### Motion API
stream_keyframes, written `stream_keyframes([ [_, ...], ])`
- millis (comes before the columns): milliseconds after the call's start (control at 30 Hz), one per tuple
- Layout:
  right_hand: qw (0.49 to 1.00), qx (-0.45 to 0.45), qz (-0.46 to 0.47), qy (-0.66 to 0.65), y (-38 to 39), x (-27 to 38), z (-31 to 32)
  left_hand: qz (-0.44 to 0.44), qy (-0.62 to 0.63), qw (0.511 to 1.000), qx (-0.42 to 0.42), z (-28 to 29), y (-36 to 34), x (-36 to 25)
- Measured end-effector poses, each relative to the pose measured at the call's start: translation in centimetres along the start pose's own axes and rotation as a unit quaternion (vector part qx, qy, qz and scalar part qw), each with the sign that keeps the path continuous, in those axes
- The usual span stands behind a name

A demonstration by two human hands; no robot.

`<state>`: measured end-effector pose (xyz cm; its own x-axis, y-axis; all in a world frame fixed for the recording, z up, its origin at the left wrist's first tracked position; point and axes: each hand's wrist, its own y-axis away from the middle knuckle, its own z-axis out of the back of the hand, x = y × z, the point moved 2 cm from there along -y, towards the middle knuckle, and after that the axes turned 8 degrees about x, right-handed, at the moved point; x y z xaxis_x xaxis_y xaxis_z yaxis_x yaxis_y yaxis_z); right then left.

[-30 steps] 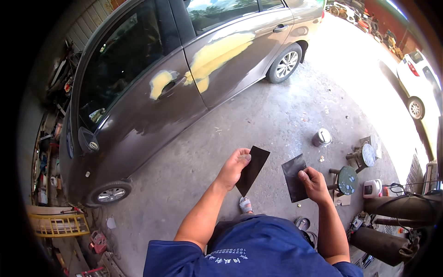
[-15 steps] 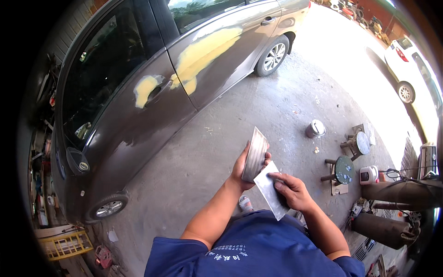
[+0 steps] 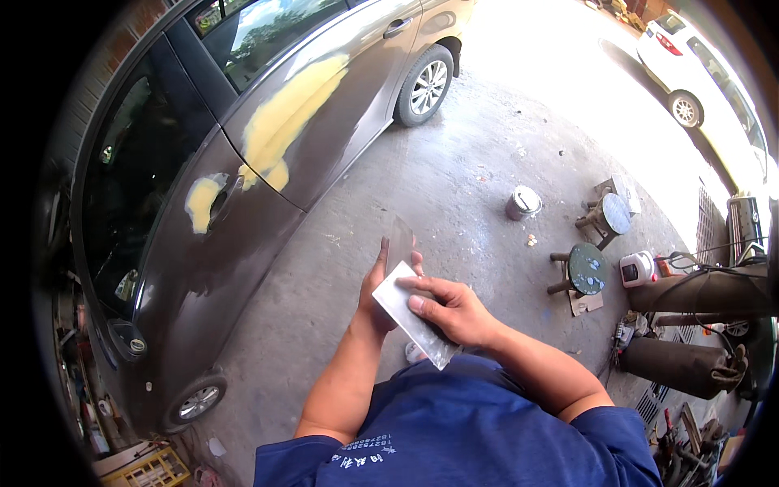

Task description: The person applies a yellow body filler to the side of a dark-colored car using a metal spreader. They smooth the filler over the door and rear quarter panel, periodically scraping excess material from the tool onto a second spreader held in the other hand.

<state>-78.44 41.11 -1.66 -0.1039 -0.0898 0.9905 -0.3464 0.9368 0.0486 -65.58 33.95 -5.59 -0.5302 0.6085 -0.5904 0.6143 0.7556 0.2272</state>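
Note:
In front of my body, my left hand (image 3: 372, 294) is wrapped round a thin, rectangular metal plate (image 3: 399, 240) that stands up at a slant. My right hand (image 3: 466, 312) grips a pale, flat putty spreader (image 3: 393, 297), with its fingers over the top face. The spreader overlaps the lower part of the plate; whether the two touch, I cannot tell. Ahead to the left is a brown car (image 3: 260, 211). Yellow filler (image 3: 296, 114) covers a long patch on its rear door, and a smaller filler patch (image 3: 200, 204) lies beside the front door handle.
A lidded can (image 3: 523, 203) stands on the concrete floor (image 3: 341, 243). Two round stools (image 3: 587, 269) are to the right, near a white jug (image 3: 638, 269) and a dark cylinder (image 3: 682, 403). A white car (image 3: 706, 65) is at the far right.
The view has swung, so the cars and stools sit further left. My right hand has brought the spreader across the lower part of the metal plate, which was more exposed before.

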Motion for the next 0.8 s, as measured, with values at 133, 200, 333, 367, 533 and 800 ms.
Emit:
stream_keyframes([
  [133,0.996,0.004,-0.022,-0.087,-0.8,-0.2,4.5,-0.065,-0.156,0.977,-0.128,-0.9,-2.9,1.1],
  [200,0.979,-0.020,-0.029,-0.201,-3.4,2.1,9.1,-0.094,-0.265,0.953,-0.111,-2.9,-3.9,1.6],
  [333,0.983,0.014,0.002,-0.183,-1.9,1.1,13.6,-0.189,-0.348,0.890,-0.224,-5.3,-6.6,2.1],
  [367,0.987,0.053,0.009,-0.152,-0.2,0.1,13.5,-0.231,-0.382,0.857,-0.257,-4.7,-7.5,2.2],
  [533,0.982,-0.015,-0.043,-0.182,-1.7,1.1,17.1,-0.280,-0.659,0.642,-0.273,-8.6,-7.5,2.7],
  [800,0.978,-0.090,0.112,0.154,-4.6,3.0,21.5,-0.323,-0.638,0.636,-0.289,-9.6,-6.9,1.3],
])
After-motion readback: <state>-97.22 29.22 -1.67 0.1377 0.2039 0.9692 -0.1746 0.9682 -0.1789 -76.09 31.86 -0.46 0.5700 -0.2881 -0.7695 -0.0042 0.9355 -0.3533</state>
